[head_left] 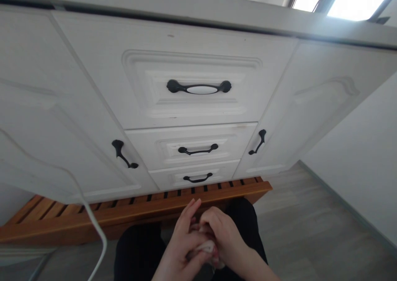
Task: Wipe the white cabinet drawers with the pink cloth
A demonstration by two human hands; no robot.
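Low in the view, both hands meet between the dark-trousered knees. A crumpled cloth (207, 246), white with pink, is bunched between them. My left hand (185, 244) has its upper fingers raised and fairly straight, while its lower fingers and thumb close around the cloth. My right hand (228, 237) is curled, its fingers bent over the cloth from the other side. Much of the cloth is hidden by the fingers, so its full shape cannot be made out.
A white cabinet (198, 109) with dark-handled drawers and doors fills the view ahead. Beneath it is a slatted wooden bench (136, 210). A white cable (99, 233) hangs at the left. Grey wood-look floor (297, 227) and a white wall lie to the right.
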